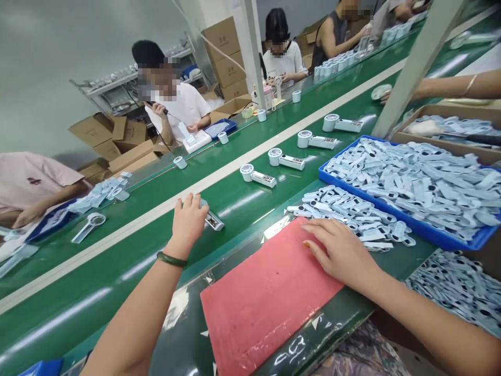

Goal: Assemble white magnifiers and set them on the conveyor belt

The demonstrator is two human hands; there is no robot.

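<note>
We have our left hand [190, 216] stretched out over the green belt [129, 250], fingers curled down over a small white gadget [213, 220] with a round head and a flat handle. Most of it is hidden under the palm, and only the handle end pokes out on the side nearer the red mat [266, 303]. The fingers look closed around it, though we cannot tell how firmly.

Our right hand [338, 250] lies flat on the far corner of the red mat, fingers together and spread forward, gripping nothing. Just beyond it, off the mat's edge, sits a loose pile of pale blue parts [352, 216], and past that pile a blue tray [450, 241] heaped with more of the same.

Farther along the belt from the red mat, four finished gadgets [258, 176] lie in a row, each set apart from the next. By our reckoning, we are at the setting-down step: the piece under our left hand is being put on the belt behind that row. The next move would call for letting go cleanly so it lies flat like the others, then bringing the hand back to the mat while the right one reaches for a fresh part from the pile.

Other people sit across the belt at their own work.
</note>
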